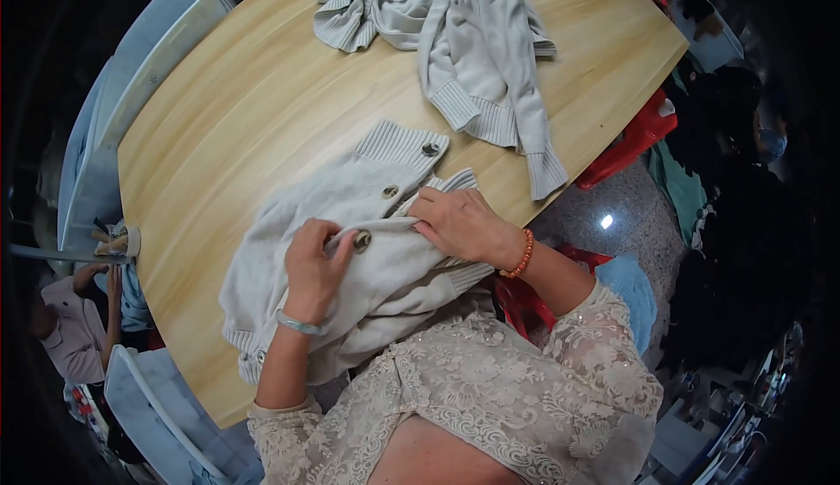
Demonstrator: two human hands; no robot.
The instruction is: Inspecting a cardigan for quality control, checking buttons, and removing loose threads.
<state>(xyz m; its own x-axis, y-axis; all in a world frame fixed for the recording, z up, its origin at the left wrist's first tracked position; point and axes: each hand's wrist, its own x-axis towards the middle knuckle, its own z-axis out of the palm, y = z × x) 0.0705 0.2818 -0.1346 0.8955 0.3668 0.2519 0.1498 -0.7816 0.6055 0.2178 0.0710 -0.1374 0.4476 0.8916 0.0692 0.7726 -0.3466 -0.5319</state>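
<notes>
A cream knitted cardigan (289, 214) with ribbed edges and dark buttons lies on the near part of the table, partly over its edge. My left hand (317, 257) pinches its front band beside a button (361, 241). With bent fingers, my right hand (459, 221) grips the same band farther right, near the ribbed part. Between the two hands the band's edge is drawn up into a fold. Two more buttons show above it, toward the ribbed end. What lies under my fingertips is hidden.
A second cream knitted garment (477, 38) lies at the table's far side. Beneath both is a pale wood table (219, 126). Light blue plastic bins (140, 56) stand left, near another person (74, 327). At right are red stools (626, 139) and a dark heap (735, 222).
</notes>
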